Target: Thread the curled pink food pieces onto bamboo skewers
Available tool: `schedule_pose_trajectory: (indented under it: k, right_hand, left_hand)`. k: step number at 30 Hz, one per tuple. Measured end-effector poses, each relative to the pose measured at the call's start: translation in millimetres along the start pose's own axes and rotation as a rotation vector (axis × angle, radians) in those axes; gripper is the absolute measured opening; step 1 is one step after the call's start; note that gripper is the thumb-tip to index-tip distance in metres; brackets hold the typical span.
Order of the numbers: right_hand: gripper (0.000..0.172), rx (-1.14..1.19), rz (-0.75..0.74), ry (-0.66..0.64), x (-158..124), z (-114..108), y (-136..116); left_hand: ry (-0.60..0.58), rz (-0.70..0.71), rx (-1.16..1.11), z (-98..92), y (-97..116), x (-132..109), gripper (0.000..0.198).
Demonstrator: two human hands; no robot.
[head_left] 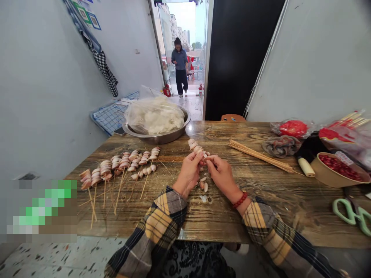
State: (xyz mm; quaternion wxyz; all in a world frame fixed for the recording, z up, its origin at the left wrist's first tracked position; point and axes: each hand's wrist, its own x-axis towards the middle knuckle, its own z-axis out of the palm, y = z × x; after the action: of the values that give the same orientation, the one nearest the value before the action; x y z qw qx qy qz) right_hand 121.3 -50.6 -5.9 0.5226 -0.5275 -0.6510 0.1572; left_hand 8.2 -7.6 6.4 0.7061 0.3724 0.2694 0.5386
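Pale pink garlic cloves (195,146) sit in a row between the two hands, above the middle of the table (232,227). The left hand (188,170) pinches the row near its lower end, thumb along the top. The right hand (222,173) brings thumb and forefinger close together just beside that end; what lies between them is too small to tell. Loose cloves (204,185) lie below the hands. Leftward, finished skewers (106,167) rest side by side, sticks pointing toward the person. Beyond stands a metal bowl (162,138) under a plastic bag (139,112). Rightward lie bare sticks (261,155), a bowl of red fruit (327,177) and green-handled scissors (348,214).
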Motion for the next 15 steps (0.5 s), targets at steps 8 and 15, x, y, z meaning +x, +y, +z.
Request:
schedule_pose_trajectory:
  k: [8,15]
  right_hand:
    - [0.02,0.033,0.023,0.019,-0.9,10.6,-1.5]
    - [0.021,-0.021,0.021,0.024,-5.1,6.9,-0.3]
  left_hand:
    - [0.017,-0.011,-0.04,-3.8,1.7,-1.4,0.03]
    - [0.001,-0.035,0.004,-1.9,-4.1,-5.4,0.031]
